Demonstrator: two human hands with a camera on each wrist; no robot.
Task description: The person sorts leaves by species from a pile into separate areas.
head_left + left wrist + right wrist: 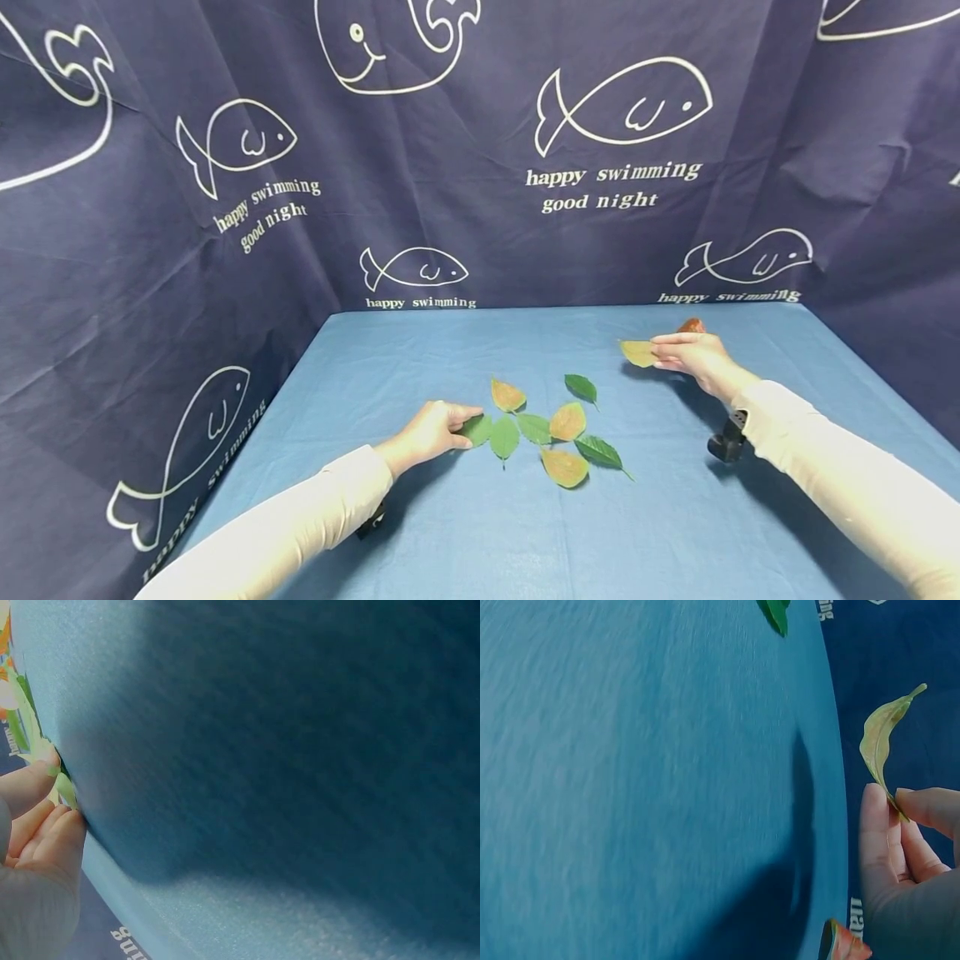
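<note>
Backdrop: dark blue cloth [450, 200] with white fish outlines and lettering fills the upper frame and both sides, creased in places, and meets the table's far edge.
Tabletop: blue cloth [360, 367] across the lower middle, looking flat and fine-woven; a thin leaf lying on it would give your fingertips little edge to get under.
Right hand: at the right of the frame, your right hand [701, 358] pinches a yellow leaf between thumb and fingertips.
Left hand: left of centre, your left hand [427, 429] pinches the left edge of a green leaf, thumb on the near side, fingers on the far side.
Loose leaves: seven lie right of your left hand, among them a yellow-brown leaf [564, 467] at the near side and a toothed leaf [598, 451] at the right; lift such leaves by stalk or rim, since a drag could scatter the neighbours.
Yellow leaf: held above the cloth at right of centre [636, 352], curved in the right wrist view; judge it very light, thin and likely to crack if squeezed, so keep your grip at its end.
Green leaf: at centre, low on the cloth [477, 429]; probably more supple and a little slick, so pinch softly at the margin.
Reddish piece: a curled bit [692, 326], perhaps a leaf, shows just beyond your right hand.
</note>
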